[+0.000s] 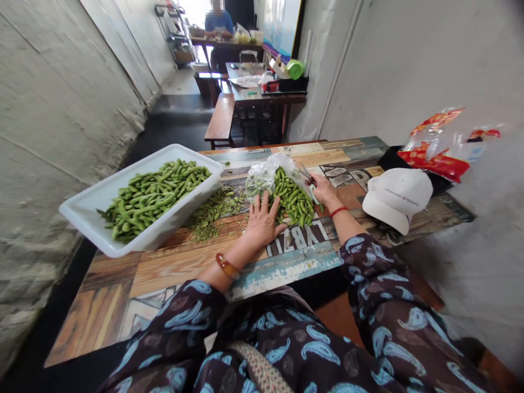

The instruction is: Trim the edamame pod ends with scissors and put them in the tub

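Note:
A pile of green edamame pods (pixel 292 199) spills from a clear plastic bag (pixel 282 162) in the middle of the patterned wooden table (pixel 164 267). My left hand (pixel 262 221) is open, its spread fingers resting at the pile's left edge. On the pile's right side, my right hand (pixel 325 191) is closed around a pair of scissors (pixel 313 192) with pale green handles, blades pointing away from me. Trimmed bits of pod (pixel 210 215) lie scattered left of my left hand. More edamame pods (pixel 155 199) fill part of a white plastic tub (pixel 180 226) on the left.
A white cap (pixel 397 196) sits at the table's right, before a dark tray holding red-and-clear plastic packaging (pixel 438 158). Beyond are a bench (pixel 221 117), a second table (pixel 266 98) with items on it, and a person in blue (pixel 219 22) at a farther table. Walls flank both sides.

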`<state>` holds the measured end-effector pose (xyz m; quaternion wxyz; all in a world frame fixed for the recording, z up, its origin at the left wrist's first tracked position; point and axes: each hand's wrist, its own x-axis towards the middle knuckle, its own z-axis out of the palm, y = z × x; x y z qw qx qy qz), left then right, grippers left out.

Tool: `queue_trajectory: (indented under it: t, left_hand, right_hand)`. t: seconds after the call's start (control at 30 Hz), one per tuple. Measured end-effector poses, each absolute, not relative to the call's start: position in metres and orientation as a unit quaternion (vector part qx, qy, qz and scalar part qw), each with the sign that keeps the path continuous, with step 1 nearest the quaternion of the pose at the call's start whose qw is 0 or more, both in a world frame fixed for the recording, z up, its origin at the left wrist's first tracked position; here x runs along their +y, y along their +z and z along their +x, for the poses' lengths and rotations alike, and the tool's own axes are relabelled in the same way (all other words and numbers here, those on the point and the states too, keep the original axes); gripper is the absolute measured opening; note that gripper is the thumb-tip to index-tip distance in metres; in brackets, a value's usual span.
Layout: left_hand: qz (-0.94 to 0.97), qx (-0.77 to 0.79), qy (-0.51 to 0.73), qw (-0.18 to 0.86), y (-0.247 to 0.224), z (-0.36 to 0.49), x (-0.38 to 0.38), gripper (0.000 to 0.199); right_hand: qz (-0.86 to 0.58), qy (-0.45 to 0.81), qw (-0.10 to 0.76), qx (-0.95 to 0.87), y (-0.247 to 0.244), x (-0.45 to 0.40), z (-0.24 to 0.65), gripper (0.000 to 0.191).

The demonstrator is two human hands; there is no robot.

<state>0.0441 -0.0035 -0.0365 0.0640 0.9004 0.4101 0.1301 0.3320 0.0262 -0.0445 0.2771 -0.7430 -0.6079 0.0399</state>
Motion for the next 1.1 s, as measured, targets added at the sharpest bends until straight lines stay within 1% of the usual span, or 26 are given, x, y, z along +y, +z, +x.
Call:
queue_trajectory:
  t: [0.1,0.2,0.3,0.4,0.53,0.63,0.77,0.83,0.9,1.0,1.1]
  left_hand:
    - [0.888,0.434,0.140,0.053,-0.038,0.064,0.003,0.080]
    - [0.875,0.454,0.155,0.062,-0.039,0.085,0.010,0.079]
    - [0.867,0.462,0.163,0.096,-0.036,0.097,0.014,0.077]
    - [0.868,0.445,0.176,0.136,-0.033,0.087,0.015,0.071]
    - [0.854,0.412,0.271,0.165,-0.032,0.046,0.013,0.062]
    - [0.825,0.400,0.347,0.199,-0.032,0.016,0.012,0.049]
    - [0.791,0.403,0.391,0.242,-0.032,-0.002,0.011,0.037]
    - [0.790,0.392,0.404,0.242,-0.031,-0.003,0.009,0.034]
    - [0.796,0.392,0.396,0.237,-0.032,-0.001,0.006,0.034]
    - [0.819,0.393,0.342,0.240,-0.035,0.001,0.001,0.034]
    - [0.846,0.371,0.296,0.242,-0.041,0.003,-0.002,0.042]
  right_hand:
    - [-0.759,0.050,0.334,-0.557,-0.044,-0.004,0.322,0.051]
    - [-0.769,0.046,0.406,-0.492,-0.045,-0.026,0.304,0.046]
    - [-0.750,0.051,0.498,-0.432,-0.047,-0.028,0.273,0.045]
    - [-0.706,0.103,0.579,-0.394,-0.046,-0.024,0.249,0.040]
    - [-0.650,0.184,0.640,-0.367,-0.031,-0.050,0.259,0.038]
    - [-0.644,0.227,0.640,-0.352,-0.024,-0.086,0.283,0.046]
    - [-0.682,0.276,0.587,-0.338,-0.027,-0.112,0.294,0.057]
    - [-0.693,0.300,0.559,-0.342,-0.030,-0.109,0.284,0.056]
    - [-0.693,0.328,0.536,-0.353,-0.033,-0.097,0.267,0.053]
    - [-0.682,0.342,0.529,-0.370,-0.033,-0.077,0.235,0.051]
    - [-0.656,0.356,0.536,-0.394,-0.031,-0.065,0.209,0.049]
